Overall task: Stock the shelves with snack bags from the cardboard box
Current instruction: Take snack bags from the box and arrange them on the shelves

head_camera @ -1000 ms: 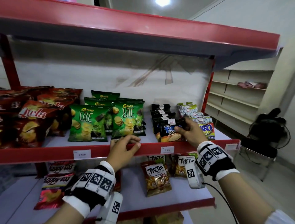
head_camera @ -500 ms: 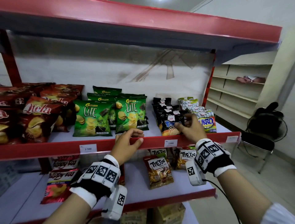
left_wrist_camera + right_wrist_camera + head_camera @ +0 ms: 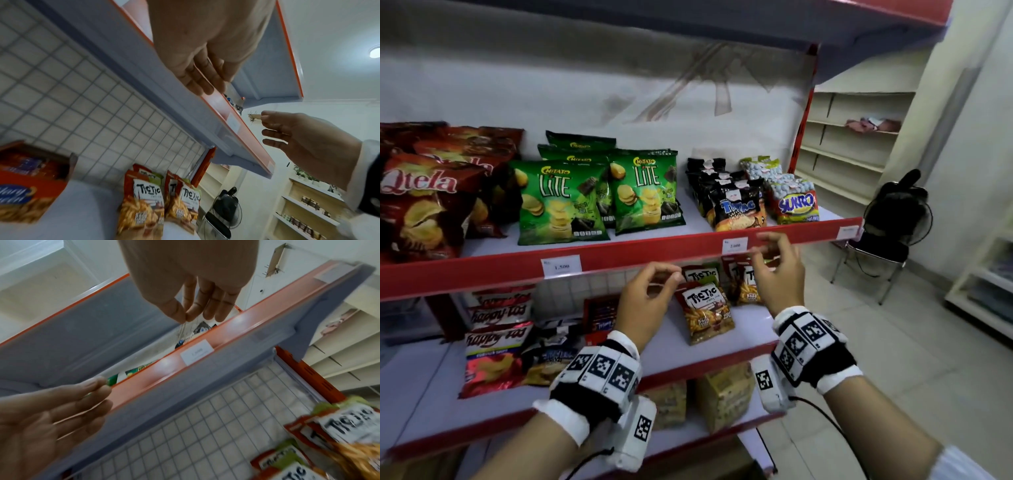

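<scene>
Both my hands hang empty in front of the red edge of the middle shelf [image 3: 637,255], just off it. My left hand [image 3: 667,277] has loosely curled fingers and holds nothing; its fingers [image 3: 199,81] show against the shelf's underside. My right hand [image 3: 767,253] is also relaxed and empty, below a row of black Tic Tac bags [image 3: 739,205] that stand on the shelf. Green Chitato Lite bags [image 3: 561,202] stand in the middle and red Qtela bags [image 3: 421,205] on the left. From the right wrist view, my right hand [image 3: 201,311] hovers over the shelf lip.
Sukro bags [image 3: 796,202] fill the shelf's right end. The lower shelf [image 3: 750,329] carries Tic Tic bags [image 3: 705,311] and Happy Tos bags [image 3: 496,342]. A black chair [image 3: 876,253] with a fan and beige shelving [image 3: 852,150] stand to the right. Price tags [image 3: 735,245] sit on the lip.
My right hand has let go of the front black Tic Tac bag and drawn back. My left hand has lifted off the shelf edge. Both now hover lower, in front of the lip.
</scene>
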